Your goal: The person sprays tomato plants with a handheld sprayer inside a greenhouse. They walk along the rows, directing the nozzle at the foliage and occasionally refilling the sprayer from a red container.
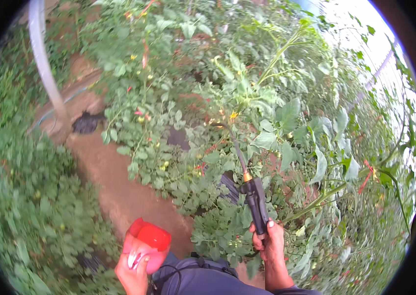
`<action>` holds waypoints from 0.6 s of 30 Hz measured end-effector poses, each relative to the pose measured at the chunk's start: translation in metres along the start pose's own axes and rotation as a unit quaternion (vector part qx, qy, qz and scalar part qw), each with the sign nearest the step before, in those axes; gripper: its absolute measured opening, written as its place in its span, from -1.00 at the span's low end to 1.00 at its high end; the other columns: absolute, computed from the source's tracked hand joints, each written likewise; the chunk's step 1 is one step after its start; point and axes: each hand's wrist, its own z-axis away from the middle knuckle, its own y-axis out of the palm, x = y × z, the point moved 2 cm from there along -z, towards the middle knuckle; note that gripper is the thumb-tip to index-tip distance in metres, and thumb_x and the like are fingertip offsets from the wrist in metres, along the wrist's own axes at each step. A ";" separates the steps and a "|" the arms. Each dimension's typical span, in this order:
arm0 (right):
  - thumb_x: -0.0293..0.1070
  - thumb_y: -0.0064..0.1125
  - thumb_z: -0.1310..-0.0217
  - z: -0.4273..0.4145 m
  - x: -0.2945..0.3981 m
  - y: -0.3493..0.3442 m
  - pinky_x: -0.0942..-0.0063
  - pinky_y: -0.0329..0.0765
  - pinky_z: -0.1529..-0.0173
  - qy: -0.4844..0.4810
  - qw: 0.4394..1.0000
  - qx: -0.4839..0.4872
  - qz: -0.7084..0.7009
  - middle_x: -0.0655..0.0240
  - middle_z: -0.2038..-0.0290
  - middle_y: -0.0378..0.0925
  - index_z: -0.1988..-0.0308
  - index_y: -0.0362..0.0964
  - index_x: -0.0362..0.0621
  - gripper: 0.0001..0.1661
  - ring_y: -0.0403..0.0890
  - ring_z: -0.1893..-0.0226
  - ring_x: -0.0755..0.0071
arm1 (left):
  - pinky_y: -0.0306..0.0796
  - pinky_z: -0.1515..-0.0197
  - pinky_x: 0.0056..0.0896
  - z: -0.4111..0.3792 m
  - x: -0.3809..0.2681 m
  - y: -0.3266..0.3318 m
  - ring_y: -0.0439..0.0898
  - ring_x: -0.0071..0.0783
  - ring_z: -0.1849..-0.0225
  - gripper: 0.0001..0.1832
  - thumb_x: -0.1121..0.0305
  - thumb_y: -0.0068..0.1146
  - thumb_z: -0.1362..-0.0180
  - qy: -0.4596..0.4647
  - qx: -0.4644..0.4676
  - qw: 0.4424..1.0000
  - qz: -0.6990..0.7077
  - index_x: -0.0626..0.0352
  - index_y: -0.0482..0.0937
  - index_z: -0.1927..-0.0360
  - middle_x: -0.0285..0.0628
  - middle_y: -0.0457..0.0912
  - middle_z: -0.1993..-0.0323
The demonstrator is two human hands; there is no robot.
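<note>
My left hand [134,271], low in the picture, grips a red plastic container [150,239] with red liquid inside. My right hand [269,239] is closed around the lower handle of a black spray wand [255,201]. The wand has a brass-coloured fitting [247,176] and a thin dark tube that bends left at its tip. That tip is beside a yellow flower [234,115] on a tomato plant [267,138]. A dark hose or cord shows below the right hand.
Tomato plants with green fruit [163,166] and red ties [367,176] crowd both sides of a bare soil path [126,184]. A metal post [45,70] rises at upper left, near a black plastic heap [86,122] and a pale blue hose [71,96].
</note>
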 end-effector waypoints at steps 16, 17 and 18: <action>0.08 0.03 -0.49 -0.069 -0.034 0.217 0.66 0.18 0.53 -0.006 0.977 0.173 -0.127 0.28 0.10 0.54 -0.38 0.15 -0.39 -0.18 0.39 0.49 0.65 | 0.37 0.30 -0.21 -0.132 0.046 -0.066 0.37 -0.30 0.45 -0.72 0.42 0.38 -0.13 -0.004 -0.014 0.997 -0.071 0.37 0.48 0.35 -0.10 0.48 0.51; 0.00 0.03 -0.51 -0.078 -0.035 0.208 0.67 0.19 0.52 -0.021 0.978 0.165 -0.127 0.27 0.09 0.54 -0.47 0.06 -0.35 -0.17 0.38 0.48 0.66 | 0.37 0.30 -0.21 -0.138 0.047 -0.066 0.37 -0.30 0.45 -0.73 0.42 0.37 -0.14 -0.005 -0.013 0.997 -0.081 0.37 0.48 0.35 -0.10 0.48 0.51; 0.04 0.04 -0.50 -0.086 -0.035 0.197 0.66 0.20 0.53 -0.031 0.983 0.139 -0.113 0.25 0.09 0.56 -0.43 0.11 -0.40 -0.16 0.38 0.49 0.66 | 0.37 0.30 -0.21 -0.146 0.047 -0.064 0.37 -0.31 0.44 -0.73 0.42 0.36 -0.15 -0.004 -0.010 0.996 -0.087 0.37 0.48 0.35 -0.10 0.47 0.51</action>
